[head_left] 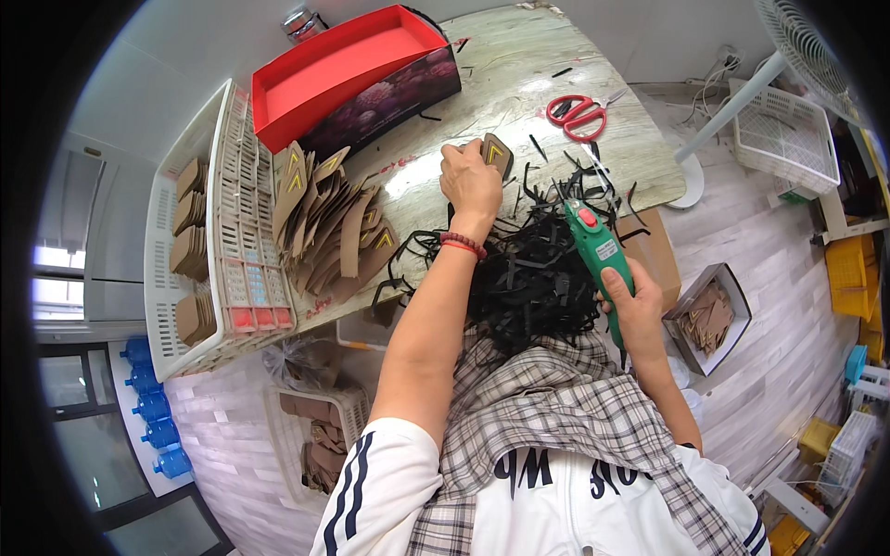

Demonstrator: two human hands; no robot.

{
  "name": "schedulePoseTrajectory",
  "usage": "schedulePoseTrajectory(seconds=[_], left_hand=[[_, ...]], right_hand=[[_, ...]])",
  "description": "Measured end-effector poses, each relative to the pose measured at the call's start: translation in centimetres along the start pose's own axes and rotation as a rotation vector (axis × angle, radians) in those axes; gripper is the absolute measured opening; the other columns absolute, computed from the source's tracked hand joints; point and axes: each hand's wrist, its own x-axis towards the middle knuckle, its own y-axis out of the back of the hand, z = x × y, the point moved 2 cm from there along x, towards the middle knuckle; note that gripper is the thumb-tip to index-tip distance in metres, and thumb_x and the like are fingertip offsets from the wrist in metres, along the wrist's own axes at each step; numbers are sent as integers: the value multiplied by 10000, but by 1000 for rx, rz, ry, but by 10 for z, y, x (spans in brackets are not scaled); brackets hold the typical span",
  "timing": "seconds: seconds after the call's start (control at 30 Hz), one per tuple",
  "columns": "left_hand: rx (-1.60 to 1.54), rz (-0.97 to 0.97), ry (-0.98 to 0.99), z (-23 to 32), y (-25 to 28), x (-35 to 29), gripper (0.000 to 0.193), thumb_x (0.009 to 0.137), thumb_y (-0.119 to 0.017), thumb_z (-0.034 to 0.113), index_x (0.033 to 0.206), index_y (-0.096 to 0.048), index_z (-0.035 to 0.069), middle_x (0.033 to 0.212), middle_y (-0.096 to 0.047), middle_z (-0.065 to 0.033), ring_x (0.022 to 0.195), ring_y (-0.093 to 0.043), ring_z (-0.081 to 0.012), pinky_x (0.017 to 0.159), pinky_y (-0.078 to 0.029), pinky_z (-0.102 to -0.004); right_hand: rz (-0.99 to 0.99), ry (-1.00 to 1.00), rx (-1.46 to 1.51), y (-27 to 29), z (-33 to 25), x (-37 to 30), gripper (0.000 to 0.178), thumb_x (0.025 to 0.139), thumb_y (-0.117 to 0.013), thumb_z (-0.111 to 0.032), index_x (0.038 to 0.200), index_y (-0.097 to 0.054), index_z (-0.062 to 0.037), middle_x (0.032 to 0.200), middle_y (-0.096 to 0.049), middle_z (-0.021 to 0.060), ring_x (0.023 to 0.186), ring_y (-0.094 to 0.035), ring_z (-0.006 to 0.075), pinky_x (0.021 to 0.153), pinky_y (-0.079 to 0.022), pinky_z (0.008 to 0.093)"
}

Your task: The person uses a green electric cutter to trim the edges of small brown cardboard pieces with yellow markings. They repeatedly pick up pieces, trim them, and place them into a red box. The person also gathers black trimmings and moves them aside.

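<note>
My left hand [471,188] reaches over the table, its fingers closed on a brown patch [498,159] with a yellow chevron mark. In my right hand [633,301] is a green electric hand tool [598,252] with a red switch, its thin tip pointing away from me. Its kind is not certain. Below and between my hands lies a tangled heap of black strips [533,287], spilling over the table's near edge onto a plaid cloth on my lap. Left of my left arm, many similar brown patches [324,218] stand in a leaning pile.
Red-handled scissors [577,119] lie on the table [501,56] at the far right. A red-lined box [348,79] and a white plastic basket [221,232] with brown pieces stand left. A fan [811,51] rises at the right; a dark box [709,320] of pieces is below.
</note>
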Motion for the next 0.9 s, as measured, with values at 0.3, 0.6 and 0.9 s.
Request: schedulePoseTrajectory(seconds=[0.3, 0.6, 0.9], left_hand=[[218, 111, -333, 14, -17, -5, 222, 693, -578, 34, 908, -632, 45, 923, -560, -113, 926, -506, -301, 804, -356, -415], [-419, -12, -118, 10, 1, 6, 186, 697, -556, -54, 860, -537, 32, 820, -559, -131, 816, -538, -317, 734, -419, -430], [-1630, -6, 256, 38, 59, -18, 89, 920, -572, 52, 989, -585, -4, 906, -663, -79, 753, -632, -151, 695, -536, -282]], right_hand=[[37, 8, -6, 1, 7, 1, 352, 891, -663, -282, 1088, -613, 4, 740, -589, 3, 589, -514, 49, 511, -419, 200], [36, 6, 11, -5, -1, 4, 347, 881, -675, -284, 1077, -619, -3, 723, -582, -1, 569, -495, 46, 507, -406, 199], [4, 87, 0, -22, -17, 13, 389, 867, -691, -308, 1083, -619, 7, 711, -564, -18, 576, -472, 38, 518, -404, 198]])
